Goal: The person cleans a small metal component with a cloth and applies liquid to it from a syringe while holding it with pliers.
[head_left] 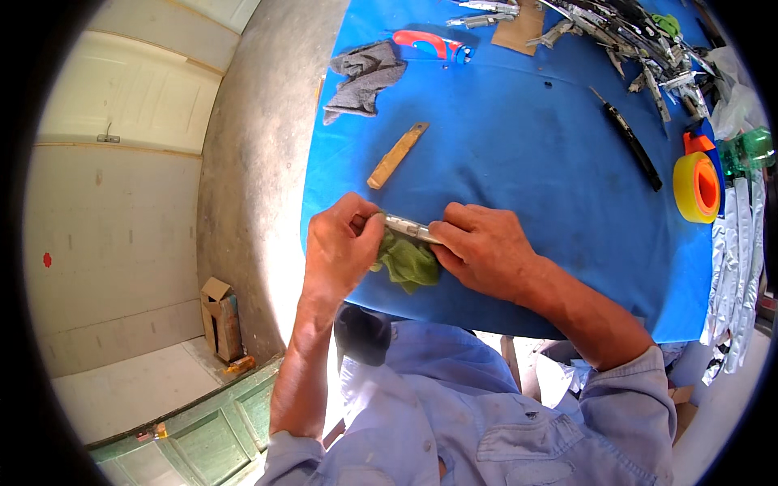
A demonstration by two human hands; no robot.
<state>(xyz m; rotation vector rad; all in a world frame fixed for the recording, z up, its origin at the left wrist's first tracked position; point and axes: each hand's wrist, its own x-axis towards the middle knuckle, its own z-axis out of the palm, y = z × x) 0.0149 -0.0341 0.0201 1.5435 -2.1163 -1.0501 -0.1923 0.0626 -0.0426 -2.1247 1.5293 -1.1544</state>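
Both hands hold a slim silver metal bar crosswise, low over the near part of the blue-covered table. My left hand pinches the bar's left end, its fingers closed. My right hand has its thumb and fingers closed round the right end. A crumpled green cloth hangs just below the bar, against the left fingers; whether those fingers also grip it I cannot tell. Beyond my hands lies a short yellowish-brown strip, looking like wood.
A grey cloth and a red-and-blue handled tool lie at the far left of the table. Far right is a heap of metal parts. A thin black tool and a yellow tape roll are on the right.
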